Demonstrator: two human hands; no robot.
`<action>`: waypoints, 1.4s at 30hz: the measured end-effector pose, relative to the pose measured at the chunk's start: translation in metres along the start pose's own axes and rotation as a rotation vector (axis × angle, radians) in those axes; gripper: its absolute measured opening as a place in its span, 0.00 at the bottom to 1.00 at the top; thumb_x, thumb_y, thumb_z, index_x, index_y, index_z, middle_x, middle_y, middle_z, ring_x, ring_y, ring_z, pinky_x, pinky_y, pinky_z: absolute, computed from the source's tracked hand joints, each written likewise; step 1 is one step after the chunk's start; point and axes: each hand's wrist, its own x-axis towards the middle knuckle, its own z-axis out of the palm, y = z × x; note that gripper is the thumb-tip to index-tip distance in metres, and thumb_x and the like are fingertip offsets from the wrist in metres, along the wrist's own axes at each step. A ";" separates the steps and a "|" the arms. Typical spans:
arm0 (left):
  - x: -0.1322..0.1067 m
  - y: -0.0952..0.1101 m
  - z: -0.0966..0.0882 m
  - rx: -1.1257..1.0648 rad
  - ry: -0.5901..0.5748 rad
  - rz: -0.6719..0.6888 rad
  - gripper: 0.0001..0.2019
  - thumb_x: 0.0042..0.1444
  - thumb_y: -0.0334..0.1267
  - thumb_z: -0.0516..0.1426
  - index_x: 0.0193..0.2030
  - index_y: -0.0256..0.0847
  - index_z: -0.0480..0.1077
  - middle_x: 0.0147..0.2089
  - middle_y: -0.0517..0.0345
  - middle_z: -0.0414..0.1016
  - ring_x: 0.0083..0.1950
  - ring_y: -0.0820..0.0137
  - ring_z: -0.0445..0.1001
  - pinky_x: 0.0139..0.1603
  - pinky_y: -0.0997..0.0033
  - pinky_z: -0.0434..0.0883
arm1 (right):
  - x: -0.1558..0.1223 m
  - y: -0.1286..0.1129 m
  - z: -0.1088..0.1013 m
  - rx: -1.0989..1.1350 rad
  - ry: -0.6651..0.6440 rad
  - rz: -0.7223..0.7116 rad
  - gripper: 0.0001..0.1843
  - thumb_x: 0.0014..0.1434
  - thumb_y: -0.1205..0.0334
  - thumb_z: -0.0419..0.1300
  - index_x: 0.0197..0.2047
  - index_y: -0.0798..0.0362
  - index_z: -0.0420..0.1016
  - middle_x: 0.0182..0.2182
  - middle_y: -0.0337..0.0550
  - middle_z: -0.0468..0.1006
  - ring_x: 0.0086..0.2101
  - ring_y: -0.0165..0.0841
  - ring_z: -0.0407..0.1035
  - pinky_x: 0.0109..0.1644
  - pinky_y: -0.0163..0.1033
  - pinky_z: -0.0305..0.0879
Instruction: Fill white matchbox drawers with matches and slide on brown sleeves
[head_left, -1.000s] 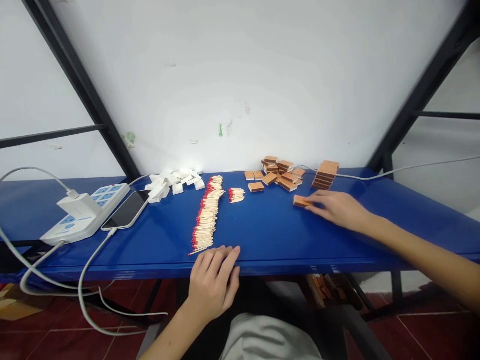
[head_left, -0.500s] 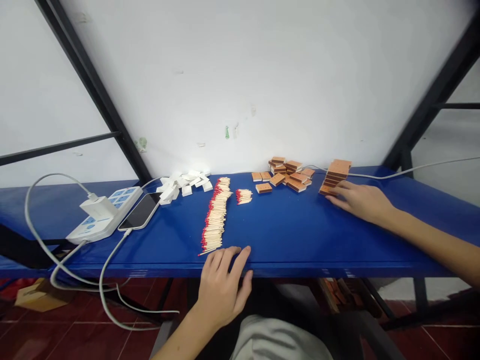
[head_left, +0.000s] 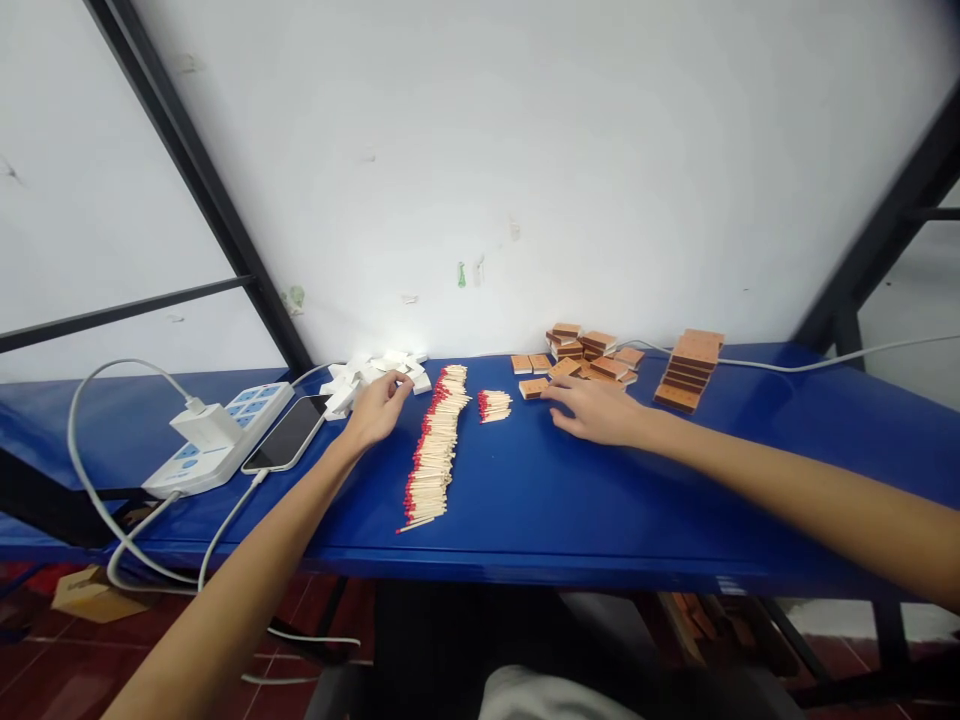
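My left hand [head_left: 379, 408] reaches across the blue table [head_left: 600, 500] to the pile of white inner trays [head_left: 375, 368]. Its fingers are loosely apart at the pile's near edge, and I see nothing held in them. My right hand [head_left: 596, 410] lies flat with fingers stretched out, the tips at a single orange matchbox sleeve [head_left: 534, 387]. Between the hands runs a long row of red-tipped matchsticks [head_left: 435, 450], with a small bundle of matches [head_left: 493, 405] beside it.
A loose heap of orange sleeves [head_left: 592, 348] and a neat stack of them [head_left: 690, 365] sit at the back right. On the left lie a phone [head_left: 289, 432] and a white power strip [head_left: 217, 435] with cables. A white cable [head_left: 825, 355] runs off right.
My left hand left the table's front edge and reached forward to the white trays. My right hand moved left from the orange stack to the single sleeve. The view shifted slightly.
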 end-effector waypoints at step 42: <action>-0.121 0.088 -0.025 -0.455 0.021 0.048 0.14 0.64 0.44 0.50 0.28 0.42 0.62 0.25 0.63 0.62 0.28 0.73 0.62 0.30 0.72 0.60 | 0.040 -0.045 0.027 0.156 0.196 -0.107 0.18 0.64 0.60 0.52 0.54 0.54 0.70 0.56 0.56 0.72 0.55 0.48 0.65 0.58 0.54 0.60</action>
